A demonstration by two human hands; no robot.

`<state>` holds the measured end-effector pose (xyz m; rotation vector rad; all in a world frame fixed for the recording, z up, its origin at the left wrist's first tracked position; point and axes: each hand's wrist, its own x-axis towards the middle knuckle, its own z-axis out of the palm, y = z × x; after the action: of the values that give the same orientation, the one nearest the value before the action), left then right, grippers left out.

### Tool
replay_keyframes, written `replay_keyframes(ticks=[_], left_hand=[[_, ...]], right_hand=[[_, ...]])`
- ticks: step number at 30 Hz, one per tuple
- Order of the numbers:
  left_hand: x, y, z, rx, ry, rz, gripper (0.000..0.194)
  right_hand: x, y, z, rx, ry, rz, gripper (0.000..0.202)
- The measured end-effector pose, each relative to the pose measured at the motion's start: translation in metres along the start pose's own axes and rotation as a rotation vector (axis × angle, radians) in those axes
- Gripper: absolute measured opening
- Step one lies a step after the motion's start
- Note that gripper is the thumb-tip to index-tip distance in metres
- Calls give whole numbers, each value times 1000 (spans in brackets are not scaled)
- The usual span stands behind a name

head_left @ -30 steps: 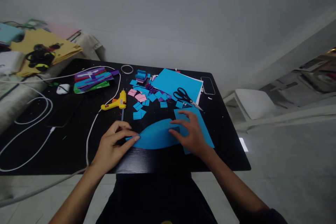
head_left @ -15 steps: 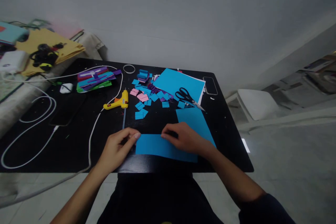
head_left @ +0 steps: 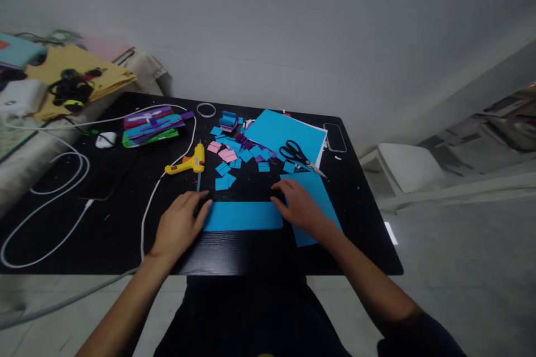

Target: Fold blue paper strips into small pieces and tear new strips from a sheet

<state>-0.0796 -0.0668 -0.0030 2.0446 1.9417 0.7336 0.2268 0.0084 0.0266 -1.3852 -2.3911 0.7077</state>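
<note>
A blue paper strip (head_left: 243, 216) lies flat and lengthwise on the dark table in front of me. My left hand (head_left: 181, 222) rests at its left end, thumb and forefinger spread, the thumb at the paper's edge. At the upper right corner is my right hand (head_left: 299, 205), its thumb and forefinger apart. Under and beside that hand lies a larger blue sheet (head_left: 318, 195). Black-handled scissors (head_left: 299, 153) rest above it, across another blue sheet (head_left: 276, 131). A yellow glue gun (head_left: 190, 162) lies beyond my left hand.
Small blue and pink paper pieces (head_left: 228, 155) are scattered mid-table. A stack of coloured strips (head_left: 153, 125) lies at the back left. White cables (head_left: 146, 209) cross the left side near a dark phone (head_left: 103, 181). Another phone (head_left: 335, 138) sits back right, and a white chair (head_left: 408, 164) stands beyond.
The blue paper has gone from a wider, slightly lifted piece to a narrower strip lying flat, farther from the table's front edge. Both hands have moved forward and their fingers have spread.
</note>
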Motion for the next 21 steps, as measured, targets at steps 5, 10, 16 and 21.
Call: replay_keyframes(ticks=[5, 10, 16, 21], left_hand=[[-8, 16, 13, 120, 14, 253, 35], [-18, 24, 37, 49, -57, 401, 40], [-25, 24, 49, 58, -95, 427, 52], [-26, 24, 48, 91, -85, 408, 51]], right_hand=[[-16, -33, 26, 75, -28, -228, 32], [-22, -39, 52, 0, -53, -287, 39], [-22, -36, 72, -58, -70, -281, 44], [-21, -33, 75, -77, -41, -252, 44]])
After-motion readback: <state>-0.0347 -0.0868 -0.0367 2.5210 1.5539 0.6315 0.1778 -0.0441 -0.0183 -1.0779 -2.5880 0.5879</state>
